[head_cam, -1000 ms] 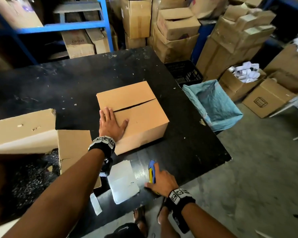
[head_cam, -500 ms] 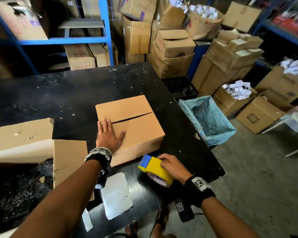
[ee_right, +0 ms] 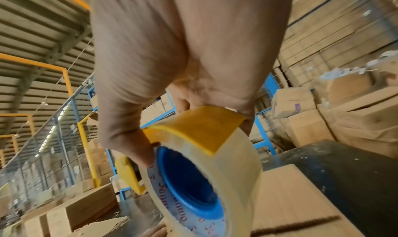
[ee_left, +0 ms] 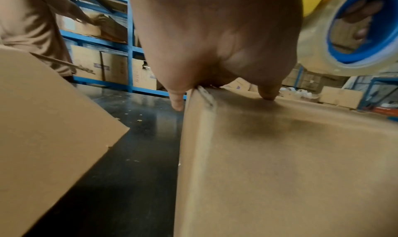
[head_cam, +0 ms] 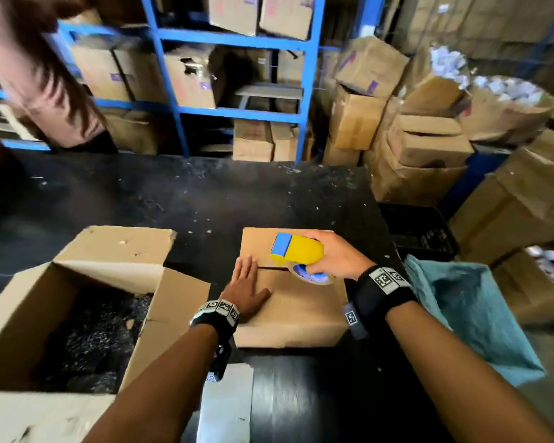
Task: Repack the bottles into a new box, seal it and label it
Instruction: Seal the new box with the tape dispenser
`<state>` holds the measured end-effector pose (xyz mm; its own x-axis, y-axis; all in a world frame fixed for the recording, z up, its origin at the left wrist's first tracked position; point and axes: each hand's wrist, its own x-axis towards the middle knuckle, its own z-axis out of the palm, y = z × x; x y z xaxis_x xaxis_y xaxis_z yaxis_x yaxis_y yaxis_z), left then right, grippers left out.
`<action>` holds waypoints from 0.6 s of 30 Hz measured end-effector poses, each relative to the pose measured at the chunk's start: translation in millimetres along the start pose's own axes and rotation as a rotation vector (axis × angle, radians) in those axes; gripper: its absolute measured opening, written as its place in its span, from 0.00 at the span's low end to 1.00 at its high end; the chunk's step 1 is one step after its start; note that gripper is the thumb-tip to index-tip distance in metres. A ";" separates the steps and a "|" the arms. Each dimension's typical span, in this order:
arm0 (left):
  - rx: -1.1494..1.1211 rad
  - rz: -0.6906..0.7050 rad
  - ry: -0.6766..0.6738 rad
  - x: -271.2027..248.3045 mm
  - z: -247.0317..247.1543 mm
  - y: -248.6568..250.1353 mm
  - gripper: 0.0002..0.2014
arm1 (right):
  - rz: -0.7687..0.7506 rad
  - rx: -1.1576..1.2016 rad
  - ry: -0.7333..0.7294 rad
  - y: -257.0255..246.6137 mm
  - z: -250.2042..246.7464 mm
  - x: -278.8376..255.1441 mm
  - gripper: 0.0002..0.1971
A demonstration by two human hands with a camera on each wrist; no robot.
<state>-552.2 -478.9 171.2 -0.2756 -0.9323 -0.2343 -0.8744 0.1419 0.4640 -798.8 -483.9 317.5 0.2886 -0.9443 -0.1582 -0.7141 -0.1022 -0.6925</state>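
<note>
A closed cardboard box (head_cam: 301, 308) sits on the black table (head_cam: 173, 199), its top flaps meeting in an untaped seam. My left hand (head_cam: 245, 289) lies flat on the box's near-left top, fingers straight, pressing the flap (ee_left: 290, 155) down. My right hand (head_cam: 333, 257) grips a yellow and blue tape dispenser (head_cam: 296, 251) with a clear tape roll (ee_right: 193, 181), held just above the seam near the box's middle. No bottles are visible.
A larger open cardboard box (head_cam: 87, 314) stands at the left. White paper sheets (head_cam: 227, 407) lie at the table's near edge. A blue bag-lined bin (head_cam: 474, 314) and a black crate (head_cam: 419, 231) stand to the right. Another person (head_cam: 39, 68) is at the back left by the blue shelves (head_cam: 237, 110).
My right hand picked up the tape dispenser from the table's near edge and carried it up over the box's seam. The left hand stayed pressed on the box. The view tilted upward.
</note>
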 end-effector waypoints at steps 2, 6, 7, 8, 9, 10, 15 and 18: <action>-0.078 0.015 0.039 -2.3 1.2 -2.5 0.48 | -0.044 -0.052 -0.049 -2.0 -2.1 25.4 0.32; -0.249 -0.001 0.169 -1.7 5.5 -6.1 0.53 | -0.099 -0.060 -0.157 -1.7 4.3 61.3 0.24; -0.296 -0.013 0.203 -1.5 9.9 -8.3 0.54 | -0.112 -0.065 -0.181 -0.2 6.9 67.0 0.24; -0.335 -0.027 0.227 -4.5 10.5 -11.6 0.55 | -0.120 -0.074 -0.211 0.1 11.7 73.3 0.25; -0.369 -0.048 0.237 -5.5 13.7 -14.3 0.54 | -0.114 -0.092 -0.233 1.1 13.9 76.2 0.26; -0.389 -0.062 0.243 -8.0 13.8 -16.6 0.53 | -0.110 -0.108 -0.244 0.3 15.1 78.7 0.26; -0.477 -0.124 0.300 1.8 -4.7 -26.6 0.35 | -0.068 -0.107 -0.272 1.0 13.3 88.9 0.32; -0.490 -0.143 0.416 18.6 -27.5 -24.0 0.18 | -0.064 -0.124 -0.296 -1.1 12.6 88.8 0.30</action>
<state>-525.4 -508.8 179.2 0.0933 -0.9955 -0.0189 -0.5805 -0.0698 0.8112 -764.3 -563.7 295.4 0.4954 -0.8048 -0.3270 -0.7554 -0.2132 -0.6197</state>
